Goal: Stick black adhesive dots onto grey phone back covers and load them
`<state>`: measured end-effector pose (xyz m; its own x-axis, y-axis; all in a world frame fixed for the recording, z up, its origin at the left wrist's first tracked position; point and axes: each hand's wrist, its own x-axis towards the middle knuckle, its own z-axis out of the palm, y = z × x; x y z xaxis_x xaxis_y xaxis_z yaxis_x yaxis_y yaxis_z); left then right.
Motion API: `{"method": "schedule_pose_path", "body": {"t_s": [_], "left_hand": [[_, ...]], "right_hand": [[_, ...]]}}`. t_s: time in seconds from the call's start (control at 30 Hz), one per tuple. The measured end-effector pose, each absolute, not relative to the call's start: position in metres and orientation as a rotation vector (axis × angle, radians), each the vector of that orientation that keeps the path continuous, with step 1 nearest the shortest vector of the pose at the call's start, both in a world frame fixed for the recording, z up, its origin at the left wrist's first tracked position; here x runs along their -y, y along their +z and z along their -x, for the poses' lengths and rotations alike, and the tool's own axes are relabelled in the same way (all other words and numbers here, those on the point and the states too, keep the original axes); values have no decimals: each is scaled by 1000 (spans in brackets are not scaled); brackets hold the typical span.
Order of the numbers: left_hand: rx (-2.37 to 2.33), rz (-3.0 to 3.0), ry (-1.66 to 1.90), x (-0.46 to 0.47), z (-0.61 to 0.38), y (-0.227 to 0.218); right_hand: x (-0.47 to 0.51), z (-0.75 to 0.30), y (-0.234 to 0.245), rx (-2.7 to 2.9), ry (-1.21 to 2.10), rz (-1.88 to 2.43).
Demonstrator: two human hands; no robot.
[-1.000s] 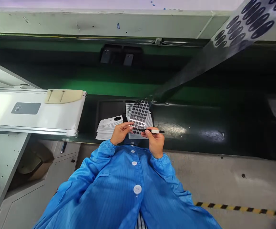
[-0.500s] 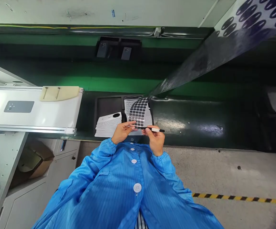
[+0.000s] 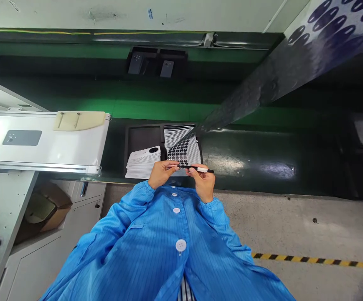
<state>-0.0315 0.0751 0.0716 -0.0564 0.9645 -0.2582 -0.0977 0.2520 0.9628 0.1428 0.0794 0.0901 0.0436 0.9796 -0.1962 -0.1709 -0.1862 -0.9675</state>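
My left hand [image 3: 161,173] pinches the near edge of a clear sheet of round black stickers [image 3: 181,151], held tilted in front of me. My right hand [image 3: 204,184] is closed on a thin black and white pen-like tool [image 3: 198,169] that lies across the sheet's lower edge, tip pointing left. Both sleeves are blue. Just beyond the hands a black tray [image 3: 143,136] holds a stack of white phone back covers [image 3: 143,162] on the left and a stack of striped sheets [image 3: 181,136] on the right.
The tray rests on a dark green conveyor [image 3: 262,159]. A white machine table [image 3: 43,142] with a grey phone cover [image 3: 22,137] stands at left. Two dark phone parts [image 3: 151,62] lie on the far belt. A large blurred sticker sheet [image 3: 325,37] crosses the upper right.
The sticker sheet has tipped lower toward the tray, and the pen tool with my right hand has shifted slightly up and left against it. The view itself drifted a little.
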Motion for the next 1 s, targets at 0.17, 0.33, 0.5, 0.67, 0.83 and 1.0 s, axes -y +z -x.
{"method": "schedule_pose_path", "body": {"t_s": [0.17, 0.33, 0.5, 0.67, 0.83, 1.0], "left_hand": [[-1300, -915, 1102, -74, 33, 72], [-1289, -918, 1101, -75, 36, 71], [-1277, -944, 1080, -76, 34, 69], [-1229, -1184, 921, -76, 60, 80], [-1594, -1628, 413, -95, 130, 81], [-1779, -1621, 140, -123, 176, 60]], "right_hand": [[-81, -142, 89, 951, 1395, 1237], [-83, -140, 91, 949, 1409, 1216], [-84, -138, 89, 957, 1404, 1229], [-86, -142, 82, 889, 1343, 1221], [-89, -149, 83, 897, 1329, 1163], [-92, -140, 88, 971, 1409, 1107]]}}
